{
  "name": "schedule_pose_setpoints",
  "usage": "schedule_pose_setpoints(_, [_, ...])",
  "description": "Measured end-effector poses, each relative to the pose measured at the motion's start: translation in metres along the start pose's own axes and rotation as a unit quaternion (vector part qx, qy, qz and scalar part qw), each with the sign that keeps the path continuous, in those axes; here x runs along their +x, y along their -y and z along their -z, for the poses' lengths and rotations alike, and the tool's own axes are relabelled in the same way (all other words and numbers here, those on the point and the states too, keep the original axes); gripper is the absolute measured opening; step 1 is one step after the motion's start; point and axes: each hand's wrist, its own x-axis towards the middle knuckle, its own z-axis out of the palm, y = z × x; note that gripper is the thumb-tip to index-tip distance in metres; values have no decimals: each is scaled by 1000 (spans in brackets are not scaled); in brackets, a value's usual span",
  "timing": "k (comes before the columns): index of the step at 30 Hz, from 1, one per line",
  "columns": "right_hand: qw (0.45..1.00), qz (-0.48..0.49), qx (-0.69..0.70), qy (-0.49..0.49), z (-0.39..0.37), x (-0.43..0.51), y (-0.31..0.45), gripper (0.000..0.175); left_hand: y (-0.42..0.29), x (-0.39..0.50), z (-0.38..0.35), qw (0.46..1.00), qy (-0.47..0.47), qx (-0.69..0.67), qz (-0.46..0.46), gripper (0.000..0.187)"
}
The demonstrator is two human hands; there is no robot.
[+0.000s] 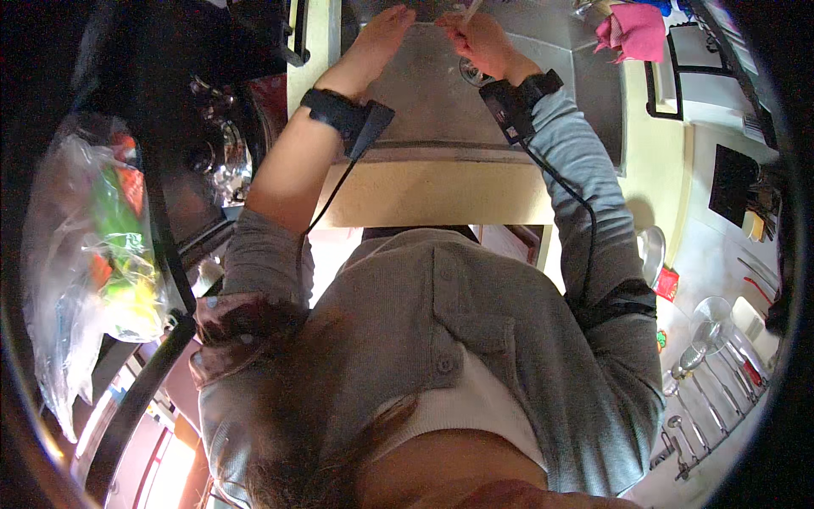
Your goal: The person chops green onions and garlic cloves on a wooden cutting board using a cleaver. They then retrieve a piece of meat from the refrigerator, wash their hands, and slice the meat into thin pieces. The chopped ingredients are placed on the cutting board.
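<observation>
At the top of the head view, both hands are over a grey metal sink (432,102) set in a pale yellow counter (439,191). My left hand (381,38) is stretched out flat above the left part of the basin, with nothing seen in it. On the right, my right hand (480,41) has its fingers curled around a thin whitish handle (471,10), whose far end is cut off by the picture's edge. A round metal drain (472,73) shows partly beneath the right hand. Black straps with small devices and cables are on both wrists.
A pink cloth (633,32) lies at the sink's upper right, beside a white rack with black edges (699,54). Ladles and other metal utensils (706,375) hang on the right wall. On the left are a dark stove (191,153) and a clear plastic bag with colourful contents (114,235).
</observation>
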Motion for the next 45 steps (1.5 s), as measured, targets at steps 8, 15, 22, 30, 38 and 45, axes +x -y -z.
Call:
schedule_pose_setpoints(8, [896, -387, 217, -29, 20, -38, 14, 56, -10, 59, -71, 984, 107, -136, 40, 32])
schedule_pose_setpoints(15, [956, -291, -1, 21, 40, -109, -19, 63, -16, 86, -40, 985, 152, -86, 20, 48])
schedule_pose_setpoints(22, [915, -393, -88, 35, 77, -157, 8, 51, 1, 143, 4, 993, 70, 41, -84, 30])
schedule_pose_setpoints(30, [904, -379, -166, 105, 77, -175, -1, 43, 49, 86, -64, 985, 53, 161, -35, 21])
schedule_pose_setpoints(38, [955, -253, -156, 25, 81, -200, 0, 49, 38, -1, -56, 929, 291, 177, 147, 102])
schedule_pose_setpoints(45, [865, -177, 467, -39, 125, -184, 34, 54, -38, -12, 3, 901, 224, -337, 159, 49])
